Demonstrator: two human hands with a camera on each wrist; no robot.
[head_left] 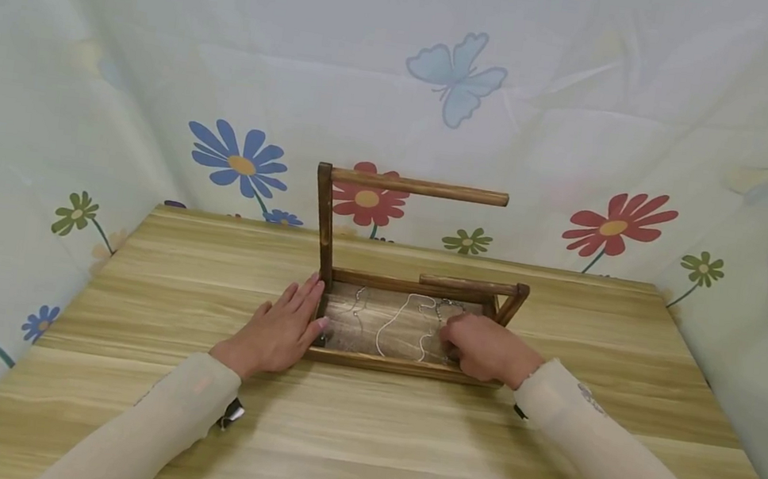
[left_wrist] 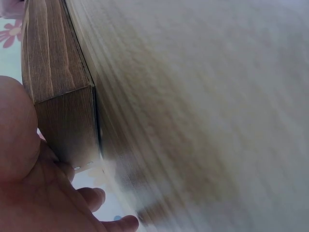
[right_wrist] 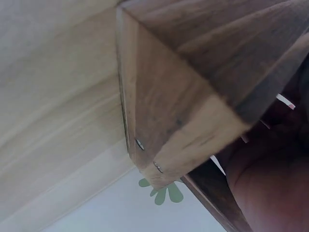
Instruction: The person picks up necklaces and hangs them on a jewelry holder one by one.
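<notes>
A dark wooden stand (head_left: 397, 366) sits mid-table: a shallow tray with an upright post (head_left: 324, 224) and a top bar (head_left: 419, 188). Thin silver chains (head_left: 391, 324) lie loose on the tray floor. My left hand (head_left: 282, 331) rests flat on the table, its straight fingers against the tray's left side. In the left wrist view, the hand (left_wrist: 29, 183) lies beside the tray corner (left_wrist: 58, 92). My right hand (head_left: 479, 347) lies in the tray's right end, fingers curled down onto the chains, fingertips hidden. The right wrist view shows the tray's corner (right_wrist: 183, 106) and part of the hand (right_wrist: 270, 179).
The light wooden table (head_left: 359, 444) is enclosed by a pale flower-and-butterfly cloth (head_left: 447, 79) at the back and both sides. A lower rail (head_left: 472, 285) runs along the tray's back right.
</notes>
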